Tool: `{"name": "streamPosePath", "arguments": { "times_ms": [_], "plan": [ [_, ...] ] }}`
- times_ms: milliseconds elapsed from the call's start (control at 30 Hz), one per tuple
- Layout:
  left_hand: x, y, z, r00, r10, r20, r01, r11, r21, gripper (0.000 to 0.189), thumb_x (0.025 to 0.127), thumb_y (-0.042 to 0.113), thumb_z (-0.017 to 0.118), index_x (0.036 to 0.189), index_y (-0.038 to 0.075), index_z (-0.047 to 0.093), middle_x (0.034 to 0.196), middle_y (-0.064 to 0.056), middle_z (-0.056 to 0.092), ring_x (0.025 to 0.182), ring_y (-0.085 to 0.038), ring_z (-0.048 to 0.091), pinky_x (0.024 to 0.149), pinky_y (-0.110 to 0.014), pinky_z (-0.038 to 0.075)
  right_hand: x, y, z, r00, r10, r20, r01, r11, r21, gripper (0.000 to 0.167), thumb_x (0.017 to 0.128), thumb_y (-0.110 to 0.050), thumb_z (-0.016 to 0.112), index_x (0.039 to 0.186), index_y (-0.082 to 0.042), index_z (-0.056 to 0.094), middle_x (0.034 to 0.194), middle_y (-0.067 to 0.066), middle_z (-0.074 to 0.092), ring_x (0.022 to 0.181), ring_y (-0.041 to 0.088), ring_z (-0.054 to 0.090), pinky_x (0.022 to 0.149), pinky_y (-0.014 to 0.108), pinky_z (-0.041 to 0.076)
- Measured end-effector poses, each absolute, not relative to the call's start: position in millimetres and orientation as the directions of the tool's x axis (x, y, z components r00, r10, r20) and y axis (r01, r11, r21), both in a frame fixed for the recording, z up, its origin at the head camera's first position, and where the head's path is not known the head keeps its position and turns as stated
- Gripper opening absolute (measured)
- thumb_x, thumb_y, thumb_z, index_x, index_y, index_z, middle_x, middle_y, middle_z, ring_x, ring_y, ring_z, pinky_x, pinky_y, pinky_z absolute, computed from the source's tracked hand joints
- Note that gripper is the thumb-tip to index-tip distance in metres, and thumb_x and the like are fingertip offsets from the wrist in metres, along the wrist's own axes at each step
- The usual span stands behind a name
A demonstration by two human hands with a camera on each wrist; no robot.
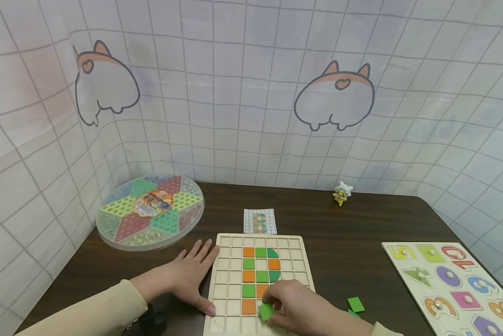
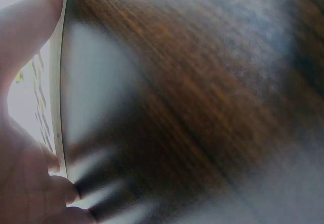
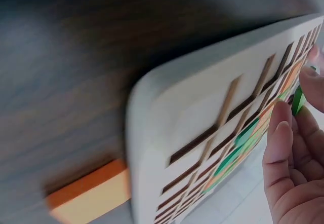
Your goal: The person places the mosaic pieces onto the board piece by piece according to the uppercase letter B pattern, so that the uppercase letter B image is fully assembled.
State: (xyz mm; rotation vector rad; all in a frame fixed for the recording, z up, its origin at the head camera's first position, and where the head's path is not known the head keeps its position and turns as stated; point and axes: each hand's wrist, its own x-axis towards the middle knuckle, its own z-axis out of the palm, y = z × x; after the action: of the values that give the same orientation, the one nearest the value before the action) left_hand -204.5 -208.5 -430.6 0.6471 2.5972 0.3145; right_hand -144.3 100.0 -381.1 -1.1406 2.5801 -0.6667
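Observation:
My right hand (image 1: 295, 305) pinches a light green square tile (image 1: 265, 311) over the lower middle of a wooden grid board (image 1: 231, 293). In the right wrist view the thumb and fingers (image 3: 281, 138) hold this green tile (image 3: 298, 101) on edge. Orange and green squares, plus two dark green rounded pieces (image 1: 272, 253), sit in the grid cells. The tile is beside the lowest orange square (image 1: 248, 306). My left hand (image 1: 188, 277) lies with spread, straight fingers along the board's left edge; in the left wrist view its thumb (image 2: 30, 29) overlaps the rim.
Behind the board lies a pattern card (image 1: 260, 221). Loose green tiles (image 1: 355, 304) lie right of it, and an orange block (image 3: 91, 191) shows beside its corner. A round game board (image 1: 150, 212), a small figurine (image 1: 342, 193) and a number puzzle (image 1: 434, 298) stand around.

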Motion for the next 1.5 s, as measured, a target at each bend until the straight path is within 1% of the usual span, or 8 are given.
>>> {"name": "streamPosePath", "arguments": {
  "times_ms": [167,233,367,500,767,1100,1333,1500],
  "plan": [
    [-204,-207,-428,-0.791,0.491,-0.365,0.392,0.865,0.315,0.147,0.059,0.096,0.065,0.166,0.015,0.006,0.173,-0.017,0.000,0.159,-0.043,0.000,0.120,-0.071,0.015,-140,86,-383,-0.652,-0.752,-0.094,-0.632,0.607,-0.482,0.013,0.086,-0.006,0.079,0.096,-0.012,0.074,0.088,-0.012,0.061,0.076,-0.004,0.047,0.071,0.015,0.047],
    [-203,-207,-428,-0.790,0.493,-0.366,0.393,0.864,0.314,0.146,0.061,0.095,0.065,0.166,0.014,0.006,0.173,-0.018,0.000,0.159,-0.043,0.001,0.119,-0.071,0.016,-138,81,-384,-0.662,-0.738,-0.128,-0.609,0.630,-0.482,0.014,0.085,-0.006,0.080,0.096,-0.013,0.074,0.089,-0.013,0.060,0.076,-0.005,0.047,0.071,0.015,0.047],
    [-203,-207,-428,-0.788,0.497,-0.364,0.399,0.862,0.314,0.145,0.062,0.095,0.064,0.166,0.014,0.004,0.173,-0.018,0.000,0.159,-0.044,0.002,0.119,-0.072,0.016,-133,74,-387,-0.671,-0.732,-0.116,-0.612,0.636,-0.470,0.013,0.082,-0.007,0.082,0.091,-0.013,0.075,0.084,-0.012,0.058,0.074,-0.005,0.044,0.068,0.015,0.046],
    [-204,-208,-431,-0.792,0.493,-0.361,0.395,0.864,0.314,0.147,0.059,0.097,0.064,0.167,0.015,0.006,0.173,-0.017,0.000,0.159,-0.042,0.000,0.120,-0.071,0.015,-132,70,-390,-0.673,-0.732,-0.105,-0.628,0.641,-0.442,0.011,0.082,-0.012,0.084,0.089,-0.012,0.077,0.080,-0.011,0.059,0.072,-0.005,0.043,0.066,0.015,0.044],
    [-204,-209,-431,-0.793,0.495,-0.356,0.397,0.862,0.315,0.148,0.057,0.098,0.064,0.166,0.014,0.008,0.173,-0.017,0.001,0.159,-0.043,0.001,0.120,-0.070,0.015,-132,67,-394,-0.677,-0.729,-0.098,-0.632,0.645,-0.429,0.013,0.081,-0.016,0.087,0.088,-0.011,0.077,0.079,-0.010,0.061,0.070,-0.005,0.044,0.064,0.015,0.044],
    [-205,-208,-432,-0.799,0.487,-0.353,0.390,0.866,0.313,0.148,0.057,0.098,0.064,0.166,0.015,0.008,0.173,-0.017,0.002,0.159,-0.042,0.000,0.120,-0.070,0.016,-130,65,-395,-0.663,-0.748,-0.027,-0.695,0.628,-0.350,0.018,0.075,-0.016,0.090,0.080,-0.014,0.074,0.076,-0.012,0.057,0.070,-0.005,0.044,0.063,0.011,0.041],
    [-205,-208,-432,-0.798,0.487,-0.356,0.391,0.867,0.310,0.148,0.057,0.098,0.063,0.167,0.016,0.008,0.173,-0.016,0.002,0.159,-0.042,0.001,0.120,-0.070,0.016,-130,65,-395,-0.671,-0.737,-0.088,-0.649,0.640,-0.411,0.013,0.081,-0.018,0.087,0.087,-0.011,0.077,0.077,-0.010,0.060,0.069,-0.005,0.043,0.063,0.013,0.043],
    [-204,-209,-431,-0.796,0.488,-0.359,0.388,0.866,0.315,0.147,0.058,0.098,0.063,0.167,0.016,0.007,0.173,-0.016,0.001,0.159,-0.042,0.000,0.120,-0.071,0.015,-130,65,-395,-0.665,-0.740,-0.099,-0.653,0.641,-0.404,0.012,0.083,-0.017,0.086,0.089,-0.010,0.078,0.078,-0.010,0.062,0.069,-0.006,0.044,0.064,0.013,0.044]
  ]
}}
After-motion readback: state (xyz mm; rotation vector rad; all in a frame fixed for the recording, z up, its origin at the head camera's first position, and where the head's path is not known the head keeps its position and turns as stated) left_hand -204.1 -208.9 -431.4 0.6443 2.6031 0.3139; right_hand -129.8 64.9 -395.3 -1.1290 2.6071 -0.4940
